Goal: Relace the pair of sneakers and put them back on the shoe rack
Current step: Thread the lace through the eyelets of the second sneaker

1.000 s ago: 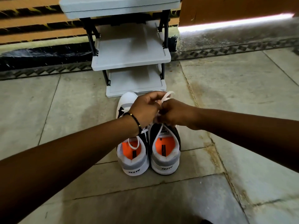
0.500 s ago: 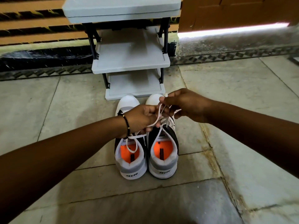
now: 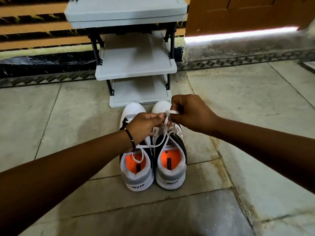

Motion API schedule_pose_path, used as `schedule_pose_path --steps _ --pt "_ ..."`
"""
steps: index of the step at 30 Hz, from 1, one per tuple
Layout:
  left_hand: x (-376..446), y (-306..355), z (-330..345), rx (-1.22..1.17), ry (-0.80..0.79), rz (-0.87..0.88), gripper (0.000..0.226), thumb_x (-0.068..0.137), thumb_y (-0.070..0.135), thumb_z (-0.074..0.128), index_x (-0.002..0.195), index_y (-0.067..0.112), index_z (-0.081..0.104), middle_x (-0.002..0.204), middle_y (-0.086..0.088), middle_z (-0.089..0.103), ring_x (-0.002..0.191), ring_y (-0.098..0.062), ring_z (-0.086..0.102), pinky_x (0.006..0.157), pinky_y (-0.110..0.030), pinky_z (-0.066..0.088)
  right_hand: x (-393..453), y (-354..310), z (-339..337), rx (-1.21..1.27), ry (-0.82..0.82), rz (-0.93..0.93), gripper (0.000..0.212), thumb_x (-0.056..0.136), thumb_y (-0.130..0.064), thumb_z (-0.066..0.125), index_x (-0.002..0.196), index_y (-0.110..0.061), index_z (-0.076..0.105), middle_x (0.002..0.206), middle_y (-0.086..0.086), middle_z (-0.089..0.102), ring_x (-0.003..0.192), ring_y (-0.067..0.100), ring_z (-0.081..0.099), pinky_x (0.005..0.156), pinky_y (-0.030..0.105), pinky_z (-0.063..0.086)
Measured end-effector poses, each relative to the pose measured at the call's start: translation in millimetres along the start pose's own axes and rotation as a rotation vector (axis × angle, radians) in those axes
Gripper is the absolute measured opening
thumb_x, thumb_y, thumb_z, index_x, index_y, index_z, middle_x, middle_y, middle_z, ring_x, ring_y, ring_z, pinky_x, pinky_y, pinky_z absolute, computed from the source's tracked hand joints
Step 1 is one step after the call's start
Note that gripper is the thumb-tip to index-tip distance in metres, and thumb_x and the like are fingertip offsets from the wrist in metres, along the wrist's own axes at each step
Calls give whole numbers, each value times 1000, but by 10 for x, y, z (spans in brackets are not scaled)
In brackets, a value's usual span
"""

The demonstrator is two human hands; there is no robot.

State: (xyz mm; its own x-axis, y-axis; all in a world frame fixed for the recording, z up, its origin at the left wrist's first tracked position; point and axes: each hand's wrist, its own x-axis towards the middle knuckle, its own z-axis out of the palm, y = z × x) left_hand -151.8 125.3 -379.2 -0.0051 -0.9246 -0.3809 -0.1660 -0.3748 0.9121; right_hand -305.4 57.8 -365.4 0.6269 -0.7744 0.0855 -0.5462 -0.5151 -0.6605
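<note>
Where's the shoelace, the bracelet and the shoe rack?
shoelace (image 3: 173,112): head view, flat white strip held between the two hands.
bracelet (image 3: 129,136): head view, dark beads on the left wrist.
shoe rack (image 3: 136,74): head view, front edge of the middle grey shelf.

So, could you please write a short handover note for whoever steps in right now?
Left hand: shut on the white lace of the right sneaker.
Right hand: shut on the same lace, pinching a flat end near the toe.
Both sneakers stand side by side on the floor, toes toward the shoe rack. A loose lace loop lies in the left sneaker.
Done: right sneaker looks threaded; knot in progress.
Left: finish the knot, check the left sneaker's lace, put both on the rack.
</note>
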Motion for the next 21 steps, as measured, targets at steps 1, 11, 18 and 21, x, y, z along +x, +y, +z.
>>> schedule_pose_path --steps 1,11,18,21 --pt "6 -16 1 -63 -7 -21 25 93 24 45 85 20 68 74 13 70 67 5 63 54 -9 48 -7 -1 11 65 24 43 19 72 -9 73 64 -12 56 65 6 66 59 15 61 54 27 46" --pt "74 56 -75 -127 47 136 43 89 -7 40 119 20 57 98 9 63 72 13 61 58 1 45 70 -1 -130 381 -85 194 19 78 -15 70 78 3 64 68 13 70 64 27 68 63 35 60" --pt "105 91 -198 -190 421 122 27 86 -10 47 78 9 64 77 -3 64 63 2 59 58 -4 48 43 51 -284 208 66 254 33 90 -25 53 65 -7 66 60 4 67 47 11 60 42 22 47" --pt "195 19 -357 -161 528 9 36 86 -8 44 66 21 51 70 -2 56 57 -9 49 46 -16 44 5 175 -306 51 82 377 30 85 -19 56 59 -8 63 58 5 66 46 15 59 37 22 44"
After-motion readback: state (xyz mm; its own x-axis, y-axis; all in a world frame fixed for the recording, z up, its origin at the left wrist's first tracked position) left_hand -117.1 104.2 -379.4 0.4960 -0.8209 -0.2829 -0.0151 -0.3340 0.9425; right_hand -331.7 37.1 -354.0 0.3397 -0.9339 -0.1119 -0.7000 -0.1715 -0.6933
